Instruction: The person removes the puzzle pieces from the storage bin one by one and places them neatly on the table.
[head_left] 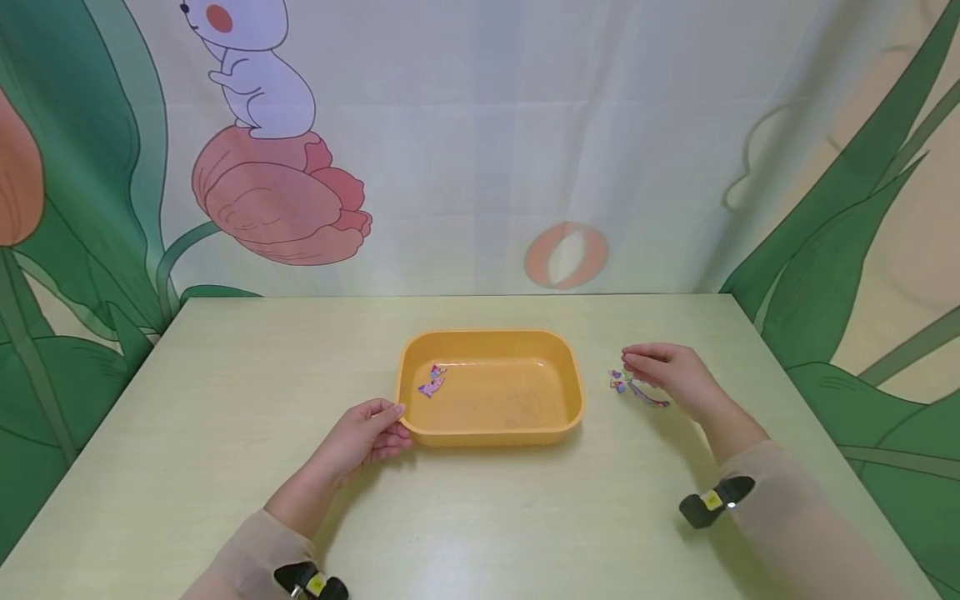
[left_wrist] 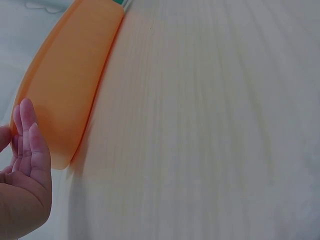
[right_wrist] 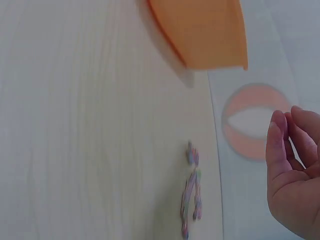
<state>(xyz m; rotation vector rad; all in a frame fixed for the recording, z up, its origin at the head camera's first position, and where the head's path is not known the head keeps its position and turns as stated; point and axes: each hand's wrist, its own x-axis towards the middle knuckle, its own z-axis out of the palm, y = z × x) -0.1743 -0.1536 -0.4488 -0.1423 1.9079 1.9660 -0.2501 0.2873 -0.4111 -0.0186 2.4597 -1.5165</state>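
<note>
A shallow yellow-orange plastic tray (head_left: 491, 439) rests on the table. My left hand (head_left: 372, 433) holds it at the near left corner, thumb on the rim and fingers against the outer wall; the left wrist view shows the fingers (left_wrist: 37, 145) along that wall. Inside the tray, toward its left end, lie small purple patterned pieces (head_left: 431, 387). My right hand (head_left: 678, 375) is over the table right of the tray, thumb and fingertips close together with nothing visible between them. Beneath it lie a small multicoloured piece (head_left: 617, 381) and a thin curved multicoloured strip (head_left: 648, 398), partly hidden by the hand.
The pale wooden table (head_left: 480, 525) ends at the back against a printed curtain (head_left: 450, 150) with a white animal, flowers and leaves. A small black device (head_left: 705, 504) is strapped on the right sleeve, another (head_left: 309, 581) on the left.
</note>
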